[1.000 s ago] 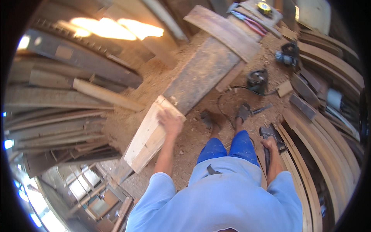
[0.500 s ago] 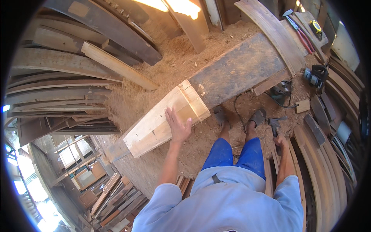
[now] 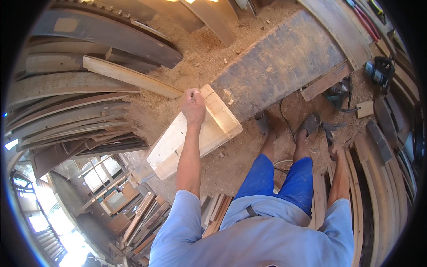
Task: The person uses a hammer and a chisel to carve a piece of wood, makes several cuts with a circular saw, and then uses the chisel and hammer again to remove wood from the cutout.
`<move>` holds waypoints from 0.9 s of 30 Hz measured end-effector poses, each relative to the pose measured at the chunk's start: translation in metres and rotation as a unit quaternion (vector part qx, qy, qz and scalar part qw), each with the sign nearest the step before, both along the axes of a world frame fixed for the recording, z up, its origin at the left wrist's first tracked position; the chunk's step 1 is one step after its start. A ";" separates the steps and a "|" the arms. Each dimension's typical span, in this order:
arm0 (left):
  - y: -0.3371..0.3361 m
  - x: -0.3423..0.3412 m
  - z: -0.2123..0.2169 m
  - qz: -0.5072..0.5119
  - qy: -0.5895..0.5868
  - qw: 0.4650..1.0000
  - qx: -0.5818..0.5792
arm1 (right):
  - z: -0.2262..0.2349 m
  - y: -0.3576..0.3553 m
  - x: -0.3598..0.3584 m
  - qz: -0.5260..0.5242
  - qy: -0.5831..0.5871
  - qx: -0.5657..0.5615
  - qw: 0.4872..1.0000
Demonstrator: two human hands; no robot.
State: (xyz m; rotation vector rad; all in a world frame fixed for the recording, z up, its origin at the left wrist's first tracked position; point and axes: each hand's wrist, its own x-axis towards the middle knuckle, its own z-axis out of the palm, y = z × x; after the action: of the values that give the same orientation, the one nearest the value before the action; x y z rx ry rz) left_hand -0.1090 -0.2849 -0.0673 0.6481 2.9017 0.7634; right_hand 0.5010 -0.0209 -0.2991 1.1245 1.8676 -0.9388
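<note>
A pale wooden block (image 3: 171, 149), long and box-like, lies on the sawdust floor in front of my feet. My left hand (image 3: 193, 107) reaches forward over it, with its fingers curled around the block's far upper edge. The block's right end butts against a long grey plank (image 3: 284, 62). My right hand (image 3: 336, 152) hangs low at my right side beside my knee and is closed on a dark metal tool (image 3: 328, 131) that points forward. My legs in blue shorts and both sandalled feet stand between the two hands.
Curved dark planks are stacked at left (image 3: 66, 115) and along the right edge (image 3: 378, 178). A loose pale board (image 3: 129, 78) lies beyond the block. Two power tools (image 3: 380, 71) (image 3: 338, 93) with a cord and a small wood offcut (image 3: 364, 109) lie at right.
My left hand has slid from the block's near face up to its far edge and closed there. My head has tilted down, so everything sits closer and larger. The right hand has kept its tool.
</note>
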 end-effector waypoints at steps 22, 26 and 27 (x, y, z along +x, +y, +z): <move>0.018 0.008 0.031 0.085 -0.054 0.995 -0.014 | -0.029 -0.084 0.005 -0.006 0.120 0.025 0.992; -0.007 0.039 0.026 -0.039 0.179 0.958 -0.221 | 0.082 -0.079 -0.132 -0.122 0.263 -0.006 0.957; -0.010 0.056 0.027 -0.073 0.128 0.963 -0.226 | 0.106 -0.080 -0.163 -0.130 0.271 -0.025 0.953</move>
State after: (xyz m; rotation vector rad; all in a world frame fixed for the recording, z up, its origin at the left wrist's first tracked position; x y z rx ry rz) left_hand -0.0529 -0.2946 -0.0407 0.9414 3.0402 -0.0135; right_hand 0.3376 -0.1004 -0.1934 1.1823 2.1319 -1.5630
